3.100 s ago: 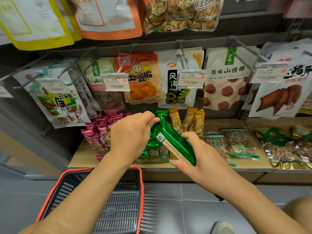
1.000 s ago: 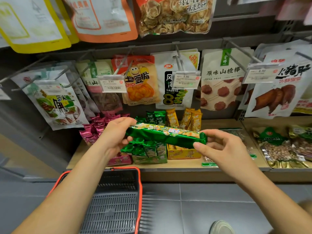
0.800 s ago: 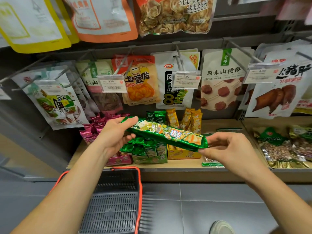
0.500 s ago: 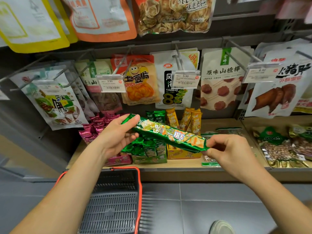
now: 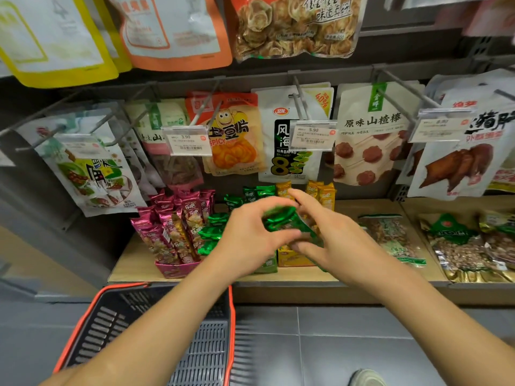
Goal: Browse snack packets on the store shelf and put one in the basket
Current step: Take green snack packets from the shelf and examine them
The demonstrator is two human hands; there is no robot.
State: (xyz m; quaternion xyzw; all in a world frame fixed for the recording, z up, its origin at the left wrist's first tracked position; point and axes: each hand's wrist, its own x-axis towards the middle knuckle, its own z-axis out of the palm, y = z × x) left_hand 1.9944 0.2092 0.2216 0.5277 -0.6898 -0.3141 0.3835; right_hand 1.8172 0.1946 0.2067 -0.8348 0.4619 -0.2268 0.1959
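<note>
Way off to the left of the fingers a leafy-print pouch (image 5: pixel 92 174) hangs on a peg, and the pouches stacked behind it are mostly hidden. Down under the left forearm is the shopping basket (image 5: pixel 230 316), dark with an orange rim. The arm covers part of it and the frame's bottom edge chops off the rest. Just left of the left fingers, pink snack packets (image 5: pixel 172 232) stand upright in a tray on the wooden shelf (image 5: pixel 131 263). Next to them are shelved green packets (image 5: pixel 213 232), half blocked by the left hand (image 5: pixel 248 243).

That hand has its fingers curled over the top of the green snack packet (image 5: pixel 281 218), thumb underneath. The packet is in the air in front of the shelf, between both hands. It's so motion-smeared that I can't read the print, and the fingers cover most of it. The right hand (image 5: pixel 340 243) holds the other side, forefinger stretched over the top and thumb below. Can't tell how tight.

Behind the fingertips, yellow packets (image 5: pixel 320 190) peek out. Above them hang a spicy potato chip pouch (image 5: pixel 234 135) and a 5.90 price tag (image 5: pixel 312 135). Right of the right hand, bags of nuts (image 5: pixel 390 238) lie flat, with the farthest ones cut off at the frame edge.
</note>
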